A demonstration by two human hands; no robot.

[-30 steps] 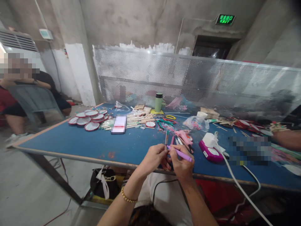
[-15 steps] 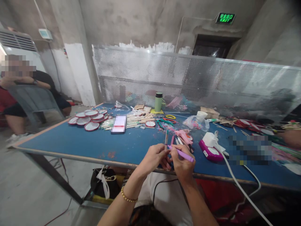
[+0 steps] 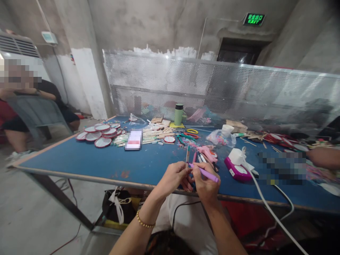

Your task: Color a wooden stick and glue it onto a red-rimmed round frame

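Near the front edge of the blue table (image 3: 79, 161), my left hand (image 3: 174, 177) pinches a thin flat wooden stick (image 3: 187, 156) that stands upright, its upper part coloured. A purple marker pen (image 3: 209, 175) is gripped in my right hand (image 3: 205, 186). Its tip end points left and meets the stick just above my left fingers; whether it touches is too small to tell. Right behind my hands lie several more pens (image 3: 203, 159) and a pink glue gun (image 3: 208, 153).
Round white discs with red rims (image 3: 102, 141) are piled at left, by wooden sticks (image 3: 156, 134) and a phone (image 3: 134, 140). A green bottle (image 3: 179, 115) stands behind. To the right are a purple power strip (image 3: 237, 169), a white cable (image 3: 261, 196) and another person's arm (image 3: 322, 157).
My hands, the stick and the marker stay almost in the same place. At the right, the other person's arm has reached further in over the table.
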